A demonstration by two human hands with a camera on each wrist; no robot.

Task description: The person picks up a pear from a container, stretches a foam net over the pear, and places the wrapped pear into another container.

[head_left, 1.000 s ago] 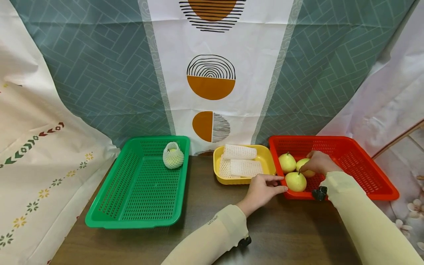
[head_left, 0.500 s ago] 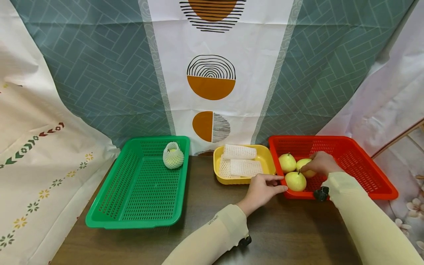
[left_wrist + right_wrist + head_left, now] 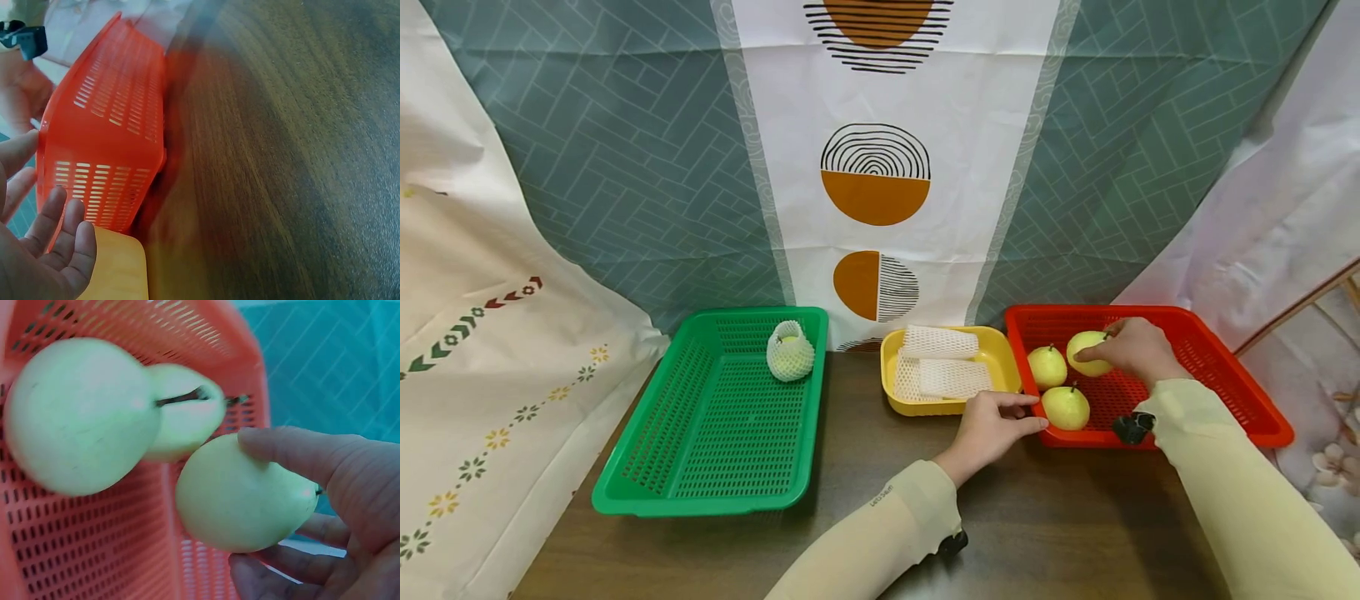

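My right hand [image 3: 1138,346] grips a yellow-green pear [image 3: 1086,352] by its stem end, thumb on one side and fingers on the other. In the right wrist view this pear [image 3: 244,494] is raised beside two more pears in the red basket [image 3: 1225,375]. One of those, a pear [image 3: 1047,367], sits at the basket's left wall; the nearer pear [image 3: 1066,408] lies by its front left corner. My left hand [image 3: 988,433] touches the basket's left rim with thumb and index fingertips. Its other fingers [image 3: 81,250] extend loosely along the basket's outer wall.
Between the baskets stands a yellow tray [image 3: 898,404] with several white foam net sleeves [image 3: 955,379]. A green basket [image 3: 707,504] on the left holds a pear in a foam net [image 3: 790,354]. Patterned cloth [image 3: 880,200] hangs right behind the containers. The table [image 3: 865,467] is dark wood.
My right hand has lifted the pear from between the other two, up and slightly toward the back of the red basket. The left hand keeps its place at the rim.
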